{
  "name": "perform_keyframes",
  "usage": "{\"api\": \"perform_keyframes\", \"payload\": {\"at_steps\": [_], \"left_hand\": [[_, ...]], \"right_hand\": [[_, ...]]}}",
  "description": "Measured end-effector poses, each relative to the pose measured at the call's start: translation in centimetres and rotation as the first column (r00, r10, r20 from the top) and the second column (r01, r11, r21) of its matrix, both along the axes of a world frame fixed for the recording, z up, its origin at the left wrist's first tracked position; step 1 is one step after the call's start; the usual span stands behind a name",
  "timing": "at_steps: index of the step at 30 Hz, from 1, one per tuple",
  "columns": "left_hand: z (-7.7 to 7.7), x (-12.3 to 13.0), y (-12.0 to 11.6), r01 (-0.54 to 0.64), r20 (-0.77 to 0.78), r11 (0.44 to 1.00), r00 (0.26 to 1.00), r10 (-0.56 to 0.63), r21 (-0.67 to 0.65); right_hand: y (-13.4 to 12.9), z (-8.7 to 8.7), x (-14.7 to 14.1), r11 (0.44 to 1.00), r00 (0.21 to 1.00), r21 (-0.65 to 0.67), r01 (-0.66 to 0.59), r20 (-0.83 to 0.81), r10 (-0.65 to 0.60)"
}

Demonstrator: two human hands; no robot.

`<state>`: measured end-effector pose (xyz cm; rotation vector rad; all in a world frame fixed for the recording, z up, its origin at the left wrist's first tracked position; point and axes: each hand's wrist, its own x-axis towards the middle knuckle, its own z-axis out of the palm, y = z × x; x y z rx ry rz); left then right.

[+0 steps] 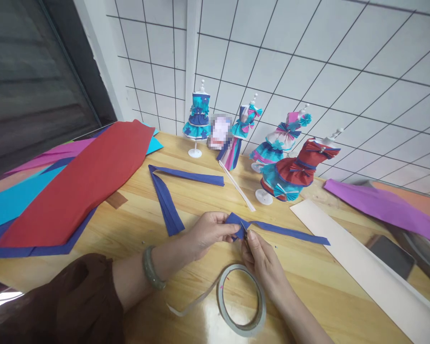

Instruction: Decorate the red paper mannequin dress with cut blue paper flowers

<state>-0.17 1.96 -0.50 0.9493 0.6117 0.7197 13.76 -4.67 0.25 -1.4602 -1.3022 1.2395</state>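
In the middle of the table, my left hand pinches a small folded piece of dark blue crepe paper between thumb and fingers. My right hand is closed on small scissors, mostly hidden by the fingers, with a thin metal blade against the blue piece. Just past the right hand lies a long blue strip; whether it joins the held piece I cannot tell. Below the hands rests a roll of tape, its loose end curling left. A bent blue strip lies beyond my left hand.
Several small dress forms, including one in a red dress, stand along the tiled wall. Red paper tops a coloured stack at left. White strips, a pale sheet, purple paper and a dark phone lie around.
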Motion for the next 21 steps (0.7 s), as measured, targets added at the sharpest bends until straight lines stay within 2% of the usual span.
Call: {"api": "perform_keyframes", "payload": {"at_steps": [21], "left_hand": [[0.22,-0.04,-0.01,0.009,0.04,1.0,0.999,-0.008,-0.03]], "right_hand": [[0.02,-0.18,0.04,1.0,1.0,0.011,0.003,-0.004,-0.003]]}}
